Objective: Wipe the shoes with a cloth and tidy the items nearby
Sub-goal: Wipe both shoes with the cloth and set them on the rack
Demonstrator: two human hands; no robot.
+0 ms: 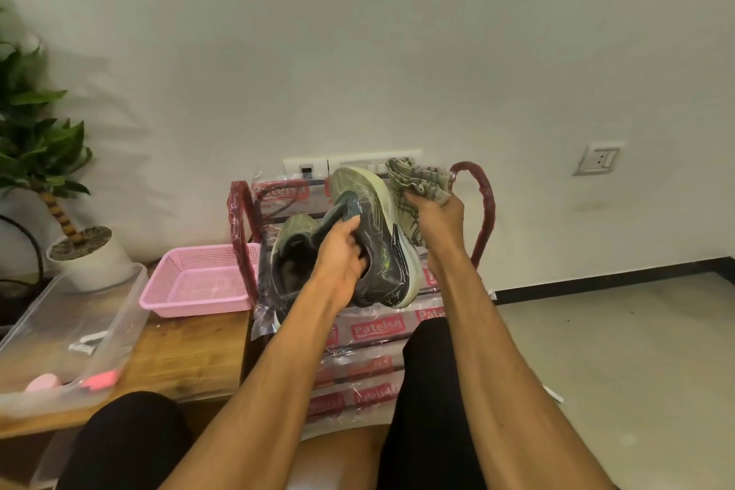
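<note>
My left hand (345, 251) grips a dark grey and olive running shoe (380, 239) by its tongue and collar, holding it raised with the toe pointing up. Against the shoe's pale sole edge, my right hand (435, 213) grips a bunched grey-green cloth (415, 181). The matching second shoe (290, 255) lies on the top shelf of the red shoe rack (483, 207), just left of the held shoe and partly hidden behind my left wrist.
The rack's shelves are wrapped in clear plastic with red labels. A pink mesh basket (199, 280) sits on a wooden table (187, 354) at the left, beside a clear plastic bin (75, 330) and a potted plant (89, 263). Bare floor lies to the right.
</note>
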